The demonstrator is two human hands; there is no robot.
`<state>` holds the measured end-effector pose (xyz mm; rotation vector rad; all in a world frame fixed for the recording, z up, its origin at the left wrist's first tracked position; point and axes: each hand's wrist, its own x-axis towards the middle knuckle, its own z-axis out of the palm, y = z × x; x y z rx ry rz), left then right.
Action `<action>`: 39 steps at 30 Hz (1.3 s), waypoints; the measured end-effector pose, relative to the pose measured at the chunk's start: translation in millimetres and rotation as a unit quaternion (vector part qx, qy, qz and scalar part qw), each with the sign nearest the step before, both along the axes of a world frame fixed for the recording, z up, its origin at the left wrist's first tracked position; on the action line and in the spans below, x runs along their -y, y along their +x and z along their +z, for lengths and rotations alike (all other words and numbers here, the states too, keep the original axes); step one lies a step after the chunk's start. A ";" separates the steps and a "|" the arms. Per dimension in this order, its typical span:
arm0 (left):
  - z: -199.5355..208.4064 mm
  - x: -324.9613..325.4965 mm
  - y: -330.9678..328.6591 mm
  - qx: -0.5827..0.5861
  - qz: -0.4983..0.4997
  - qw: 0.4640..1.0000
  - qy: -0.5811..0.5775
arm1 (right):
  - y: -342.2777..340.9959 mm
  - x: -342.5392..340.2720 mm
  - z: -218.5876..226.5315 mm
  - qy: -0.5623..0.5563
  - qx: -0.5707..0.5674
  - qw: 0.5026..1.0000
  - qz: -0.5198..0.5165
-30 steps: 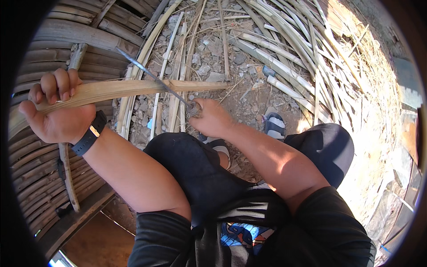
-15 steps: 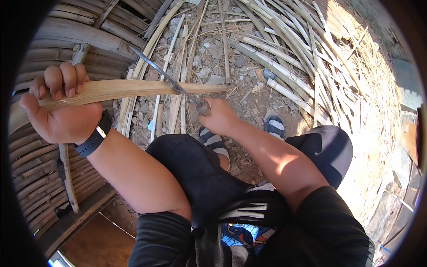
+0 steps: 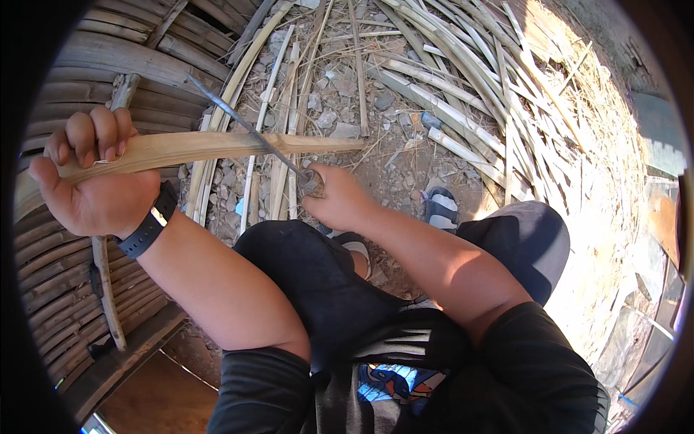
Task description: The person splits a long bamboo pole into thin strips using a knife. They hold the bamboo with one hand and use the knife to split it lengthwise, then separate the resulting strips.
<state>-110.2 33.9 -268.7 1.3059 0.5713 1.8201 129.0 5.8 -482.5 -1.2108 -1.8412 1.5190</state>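
A long, pale bamboo strip (image 3: 210,145) lies crosswise in front of me, its narrow tip pointing right. My left hand (image 3: 97,170) wraps round its wider end, fingers curled over the upper edge and thumb below. In my right hand (image 3: 336,195) is the short handle of a knife (image 3: 249,129) with a long, narrow dark blade. That blade slants up to the left and crosses the strip right of its middle, touching it or very close. The blade's tip reaches past the strip's upper edge.
On the left stands a slatted bamboo wall (image 3: 65,275). Many split bamboo strips (image 3: 463,94) are heaped at the far right, with several more (image 3: 285,159) beneath the held strip. Stones and straw cover the ground (image 3: 340,101). My sandalled foot (image 3: 441,208) rests near the heap.
My right hand and the knife have slid left along the bamboo strip, toward my left hand. My left hand keeps its grip and has barely shifted.
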 end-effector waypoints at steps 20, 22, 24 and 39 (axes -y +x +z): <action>-5.0 4.0 -36.0 0.036 0.174 0.983 -0.039 | 53.6 2.0 -117.9 -0.261 0.135 0.953 -0.071; 1.2 -3.9 -25.1 0.020 0.120 0.992 -0.020 | 73.2 -2.8 -132.5 -0.249 0.213 0.942 -0.075; 2.9 -5.3 -9.6 0.011 0.095 0.995 -0.022 | 53.0 0.9 -104.9 -0.329 0.126 0.931 -0.093; -3.3 0.0 -33.5 0.013 0.063 0.998 -0.019 | 48.7 10.6 -109.2 -0.311 0.106 0.939 -0.103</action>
